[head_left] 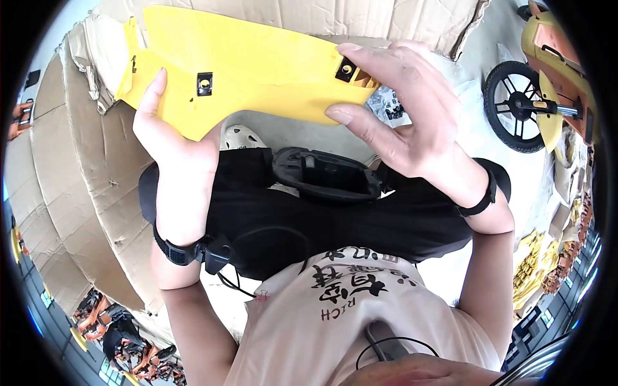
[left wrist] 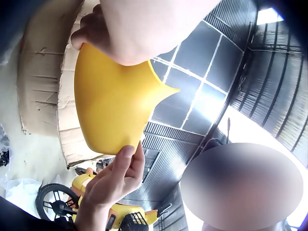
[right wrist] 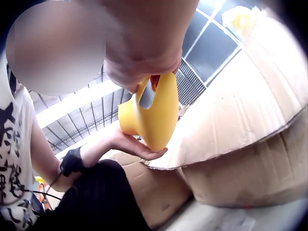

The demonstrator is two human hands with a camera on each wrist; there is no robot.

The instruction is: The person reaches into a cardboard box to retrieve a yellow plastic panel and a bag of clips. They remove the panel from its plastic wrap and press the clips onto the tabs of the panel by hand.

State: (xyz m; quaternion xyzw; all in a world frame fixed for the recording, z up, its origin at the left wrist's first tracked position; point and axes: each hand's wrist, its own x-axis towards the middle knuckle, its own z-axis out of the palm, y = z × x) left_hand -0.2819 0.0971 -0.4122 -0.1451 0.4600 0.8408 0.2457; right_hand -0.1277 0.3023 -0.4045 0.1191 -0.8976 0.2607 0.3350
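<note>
A yellow plastic body panel [head_left: 270, 71] is held up above the lap, its inner face toward the head camera. Black clip nuts sit on it, one clip nut [head_left: 205, 84] near the middle and another clip nut [head_left: 347, 69] at the right end. The left hand [head_left: 177, 138] holds the panel's left part, thumb on the inner face and fingers beneath, mostly hidden in the head view. At the right end, the right hand [head_left: 412, 106] grips the panel between thumb and fingers, a fingertip beside that clip. The left wrist view shows the panel's smooth outer face [left wrist: 110, 101].
A black plastic housing [head_left: 328, 175] lies between the legs. Behind the panel stands large cardboard [head_left: 77, 174]. A bag of small dark parts [head_left: 388, 106] lies beyond the right hand. To the right is a yellow vehicle with a black wheel [head_left: 515, 106]; yellow parts [head_left: 537, 264] are piled nearby.
</note>
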